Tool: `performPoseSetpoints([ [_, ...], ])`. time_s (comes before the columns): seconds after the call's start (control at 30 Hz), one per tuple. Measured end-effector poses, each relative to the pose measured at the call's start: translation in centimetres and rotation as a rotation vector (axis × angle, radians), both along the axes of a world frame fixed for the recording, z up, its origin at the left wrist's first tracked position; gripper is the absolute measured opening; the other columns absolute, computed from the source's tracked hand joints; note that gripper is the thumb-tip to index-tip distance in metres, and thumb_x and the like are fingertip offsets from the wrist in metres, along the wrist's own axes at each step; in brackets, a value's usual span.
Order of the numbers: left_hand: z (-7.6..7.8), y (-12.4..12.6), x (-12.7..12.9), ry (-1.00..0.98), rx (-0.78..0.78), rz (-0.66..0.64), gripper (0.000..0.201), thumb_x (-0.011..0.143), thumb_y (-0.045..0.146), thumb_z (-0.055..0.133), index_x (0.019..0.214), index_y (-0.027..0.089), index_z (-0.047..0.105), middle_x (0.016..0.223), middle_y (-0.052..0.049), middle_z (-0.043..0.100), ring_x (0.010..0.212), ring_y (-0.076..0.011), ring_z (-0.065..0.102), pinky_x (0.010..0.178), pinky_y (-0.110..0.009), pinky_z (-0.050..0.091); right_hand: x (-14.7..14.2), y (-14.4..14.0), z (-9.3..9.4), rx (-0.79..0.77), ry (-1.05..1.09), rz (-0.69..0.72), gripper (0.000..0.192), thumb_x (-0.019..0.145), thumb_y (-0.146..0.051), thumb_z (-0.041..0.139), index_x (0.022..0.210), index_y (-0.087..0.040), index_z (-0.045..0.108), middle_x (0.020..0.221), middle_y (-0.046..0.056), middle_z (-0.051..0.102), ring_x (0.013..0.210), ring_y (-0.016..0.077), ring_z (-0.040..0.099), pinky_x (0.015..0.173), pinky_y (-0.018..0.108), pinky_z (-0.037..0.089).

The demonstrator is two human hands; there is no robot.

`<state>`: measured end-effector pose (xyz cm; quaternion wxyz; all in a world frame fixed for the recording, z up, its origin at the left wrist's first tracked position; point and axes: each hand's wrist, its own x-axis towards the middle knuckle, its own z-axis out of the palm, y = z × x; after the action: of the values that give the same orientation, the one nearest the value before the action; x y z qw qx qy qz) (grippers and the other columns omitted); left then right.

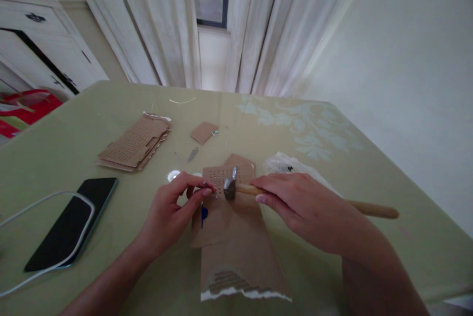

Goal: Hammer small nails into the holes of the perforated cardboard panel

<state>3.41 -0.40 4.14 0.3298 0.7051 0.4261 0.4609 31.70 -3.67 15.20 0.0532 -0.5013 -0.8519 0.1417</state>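
My right hand [295, 200] is wrapped round the wooden handle of a hammer [229, 189], its metal head just over a piece of brown cardboard [240, 237]. Rows of small holes run across the cardboard's far part, and its near edge is torn, with corrugation bared. At the left side of these holes, my left hand [177, 203] has thumb and forefinger pinched together over the cardboard, left of the hammer head. Whatever sits between those fingertips is too small to name. A dark blue mark [204, 213] shows on the cardboard below them.
A stack of punched cardboard [135, 143] lies at the left, beyond a tablet-like device [74, 227] crossed by a white cable [90, 203]. Small metal pieces [192, 154] and a cardboard square [204, 132] lie farther back. A clear plastic bag [283, 163] is behind my right hand.
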Motion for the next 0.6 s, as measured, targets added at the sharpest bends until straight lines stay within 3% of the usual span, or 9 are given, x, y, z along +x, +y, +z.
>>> performPoseSetpoints([
  [0.27, 0.0, -0.1, 0.7, 0.057, 0.098, -0.045, 0.009, 0.101, 0.023, 0.079, 0.100, 0.029, 0.085, 0.084, 0.004, 0.080, 0.071, -0.0120, 0.065, 0.067, -0.022, 0.052, 0.0, 0.0, 0.1, 0.003, -0.002, -0.007, 0.027, 0.111, -0.022, 0.060, 0.120, -0.022, 0.085, 0.115, 0.010, 0.088, 0.102, 0.0312, 0.083, 0.090, 0.043, 0.062],
  [0.6, 0.3, -0.3, 1.1, 0.092, 0.173, -0.048, 0.012, 0.100, 0.016, 0.079, 0.102, 0.028, 0.082, 0.081, 0.006, 0.075, 0.071, -0.0103, 0.062, 0.067, -0.019, 0.050, 0.2, -0.1, -0.2, 0.009, 0.011, -0.003, 0.027, 0.113, -0.024, 0.058, 0.127, -0.020, 0.081, 0.118, 0.012, 0.087, 0.107, 0.0333, 0.082, 0.092, 0.046, 0.062],
])
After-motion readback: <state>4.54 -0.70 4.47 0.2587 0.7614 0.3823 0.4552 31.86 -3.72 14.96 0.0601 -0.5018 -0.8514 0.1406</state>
